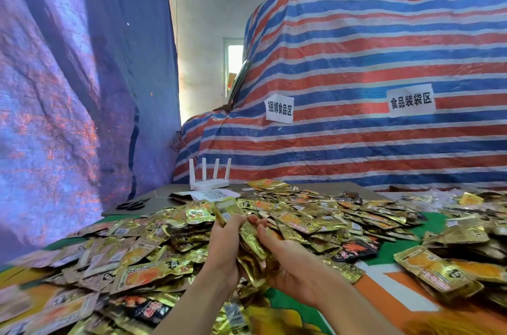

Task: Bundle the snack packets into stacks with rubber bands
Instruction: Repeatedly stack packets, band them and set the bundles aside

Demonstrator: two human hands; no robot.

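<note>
The person has a stack of gold packets clamped on edge between both hands, near the middle of the worktop. The left hand curls its fingers round the left face and far end, and the right hand cups the right face with fingers bent over the top edge. Neither is slack; both grip it. The stack looks ragged, with corners poking out low down, so I'd judge the job now is to square it up: tap the edges level on the worktop and press the faces flat. One hand should then keep pinching hard while the other goes for a band, or the slippery foil will fan out. I can make out no rubber band anywhere. As for counts: two hands, one stack in hand, and loose packets spread left, right and far of it, too many to count, mostly gold with a few black. At the far edge there is one white router with four antennas, one pair of scissors to its left and one printed sheet. Two paper signs hang on the striped tarp behind.
</note>
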